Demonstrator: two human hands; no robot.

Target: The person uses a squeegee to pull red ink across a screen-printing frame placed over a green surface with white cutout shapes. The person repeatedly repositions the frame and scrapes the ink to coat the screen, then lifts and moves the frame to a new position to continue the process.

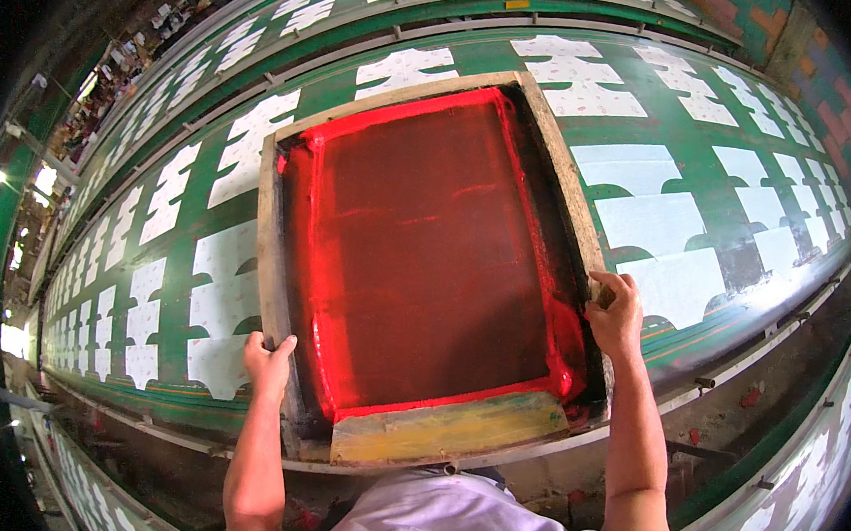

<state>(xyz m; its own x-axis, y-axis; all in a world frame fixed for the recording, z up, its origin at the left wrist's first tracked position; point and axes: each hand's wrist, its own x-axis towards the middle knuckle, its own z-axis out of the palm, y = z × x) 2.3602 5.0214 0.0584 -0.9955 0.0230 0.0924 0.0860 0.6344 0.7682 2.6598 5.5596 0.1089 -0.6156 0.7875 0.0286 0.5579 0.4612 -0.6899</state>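
Note:
A large wooden-framed printing screen is in front of me, with bright red ink along the edges of its dark red mesh. My left hand is closed around the left rail of the frame near its lower corner. On the right rail, my right hand grips the wood with bent fingers. A flat wooden board stained yellow lies across the screen's near end, beside the red ink. Pale cut fabric pieces lie flat on the green table around the screen.
Rows of more fabric pieces stretch left and right along the table. A metal rail with short pegs follows its near edge. Another long table with pieces stands beyond, and one more at the lower right.

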